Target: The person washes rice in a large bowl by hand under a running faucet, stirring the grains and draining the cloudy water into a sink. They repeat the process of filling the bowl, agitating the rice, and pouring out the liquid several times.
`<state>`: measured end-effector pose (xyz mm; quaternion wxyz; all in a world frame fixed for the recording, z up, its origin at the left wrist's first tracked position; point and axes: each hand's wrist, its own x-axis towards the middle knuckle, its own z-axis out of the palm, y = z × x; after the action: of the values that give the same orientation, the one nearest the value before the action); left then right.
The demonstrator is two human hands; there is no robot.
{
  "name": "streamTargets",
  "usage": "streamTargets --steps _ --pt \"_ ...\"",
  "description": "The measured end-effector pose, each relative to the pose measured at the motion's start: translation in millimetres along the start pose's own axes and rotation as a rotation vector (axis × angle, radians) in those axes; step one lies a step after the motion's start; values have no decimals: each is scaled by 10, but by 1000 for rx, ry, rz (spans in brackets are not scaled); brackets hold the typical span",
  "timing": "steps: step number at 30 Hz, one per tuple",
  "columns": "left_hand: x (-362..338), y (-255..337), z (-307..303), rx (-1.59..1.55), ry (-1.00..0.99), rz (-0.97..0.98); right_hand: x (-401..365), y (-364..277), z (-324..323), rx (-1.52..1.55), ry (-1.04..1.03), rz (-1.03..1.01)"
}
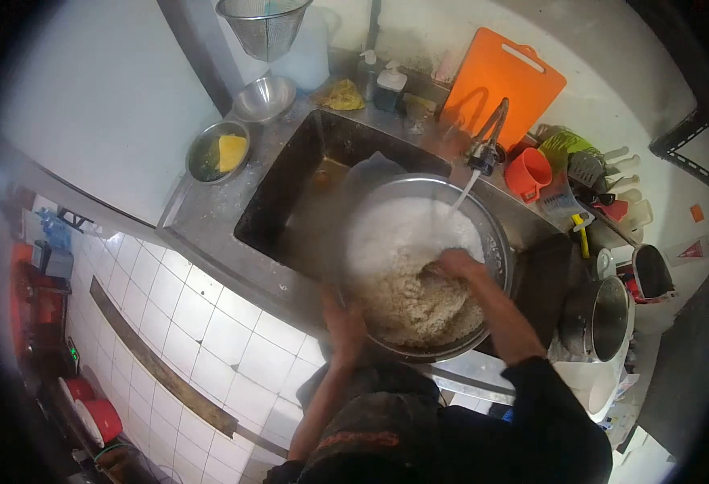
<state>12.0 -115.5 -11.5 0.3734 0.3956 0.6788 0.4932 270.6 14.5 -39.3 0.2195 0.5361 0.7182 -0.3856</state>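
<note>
A large metal bowl [506,242] rests across the sink, holding wet white rice [427,310] and cloudy, foamy water [378,234]. Water streams into it from the faucet [485,153]. My left hand [345,323] grips the bowl's near left rim, its fingers partly hidden against the side. Inside the bowl, my right hand [455,264] is dipped into the rice; its fingers are buried, so their shape does not show.
Left of the bowl is the dark sink basin [278,194]. A small bowl with a yellow sponge [231,152] stands on the counter. Behind the faucet lean an orange cutting board [504,85] and a red mug [528,173]. A metal pot [596,319] sits at right.
</note>
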Motion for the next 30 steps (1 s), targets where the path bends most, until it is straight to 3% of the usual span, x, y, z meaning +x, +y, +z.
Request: streamTargets --steps 3,5,8,10,11,12,14,16,17,19,21,23,26,30 --pt "-45 -113 51 63 43 54 351 13 451 517 207 275" --pt "-5 -94 17 143 92 72 281 116 583 -295 447 -326" --pt "-25 -29 -26 17 10 22 44 28 294 -308 534 -542" --pt "-13 -81 -9 31 15 69 58 -93 -184 -191 -96 93" --pt "-20 -77 -17 30 15 67 504 287 64 -382 -93 -21" --pt "-31 -63 -21 31 6 32 423 135 76 -383 -96 -18" --pt "-16 12 -20 29 2 0 162 -413 81 -117 87 85" --pt "-31 96 -60 109 -31 15 117 -15 496 -131 401 -131" --pt "-37 86 -61 106 -31 13 57 157 514 -162 408 -321" --pt "-36 57 -53 157 -34 89 -126 213 307 -201 408 -515" --pt "-25 51 -49 147 -53 64 -638 -65 -287 272 268 -246" --pt "-3 43 -41 136 -77 51 -688 -30 -430 446 577 -191" --pt "80 -12 -28 186 -108 67 48 649 -531 505 556 -142" --pt "179 132 6 233 -183 13 89 -157 -800 397 363 58"
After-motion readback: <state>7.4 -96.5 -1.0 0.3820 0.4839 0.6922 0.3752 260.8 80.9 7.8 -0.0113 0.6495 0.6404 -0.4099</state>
